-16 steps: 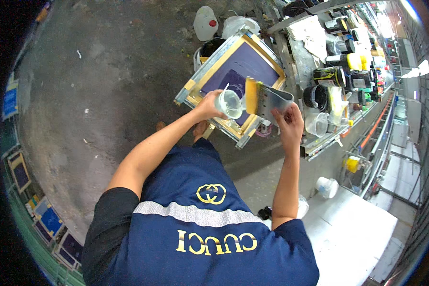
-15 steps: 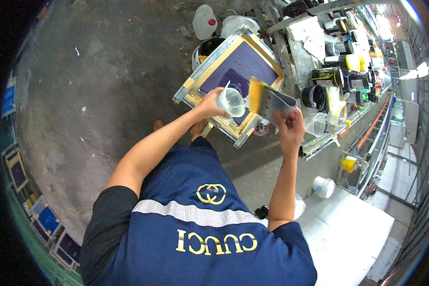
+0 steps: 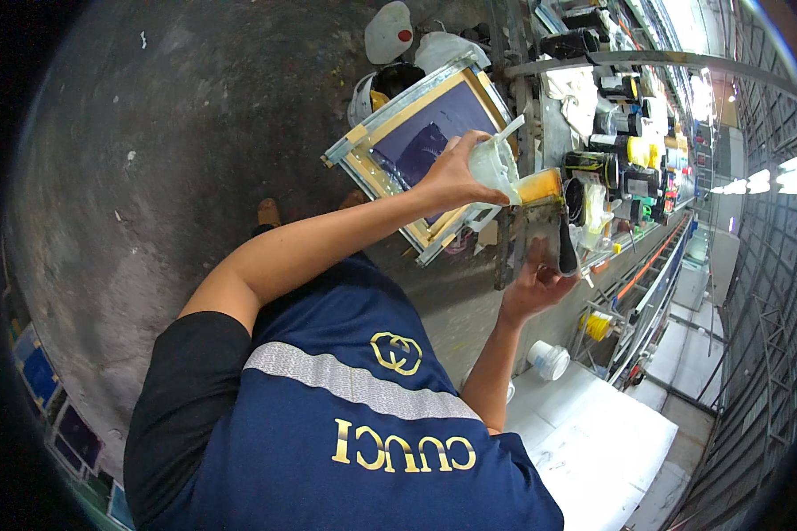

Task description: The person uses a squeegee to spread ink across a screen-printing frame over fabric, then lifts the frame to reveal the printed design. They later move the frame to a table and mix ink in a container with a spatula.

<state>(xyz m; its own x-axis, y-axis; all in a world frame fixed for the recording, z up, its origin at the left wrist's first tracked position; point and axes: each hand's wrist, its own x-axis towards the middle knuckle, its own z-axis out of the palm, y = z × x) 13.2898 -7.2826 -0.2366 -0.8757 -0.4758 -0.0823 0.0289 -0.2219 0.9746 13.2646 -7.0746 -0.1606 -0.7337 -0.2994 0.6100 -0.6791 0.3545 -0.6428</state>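
Your left hand (image 3: pixel 452 177) tips the clear cup (image 3: pixel 494 168) it clasps over the squeegee (image 3: pixel 540 221) your right hand (image 3: pixel 527 288) clutches: tilt further and ink may overshoot onto the floor (image 3: pixel 177 133).

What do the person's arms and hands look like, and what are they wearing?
Both forearms are bare, and the left hand and right hand wear no gloves. The shirt is dark blue with short black sleeves, a silvery stripe and gold markings.

Left hand (image 3: pixel 452 177) grips a tilted clear cup (image 3: pixel 494 166) — just beside it, right hand (image 3: pixel 533 285) holds a yellow-edged squeegee (image 3: pixel 540 221) above a framed screen (image 3: pixel 416 142).
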